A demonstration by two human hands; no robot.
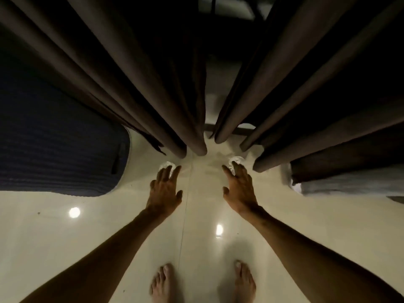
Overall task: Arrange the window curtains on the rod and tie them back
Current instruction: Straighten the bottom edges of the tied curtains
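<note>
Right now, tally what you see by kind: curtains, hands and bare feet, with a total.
Curtains: 2, left curtain, right curtain
Hands: 2, left hand, right hand, both open
Bare feet: 2, left foot, right foot
Total: 6

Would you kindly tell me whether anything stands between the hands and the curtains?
Nothing visible does. The left hand and right hand reach, fingers spread, toward the left curtain and right curtain, with only floor showing between.
</note>
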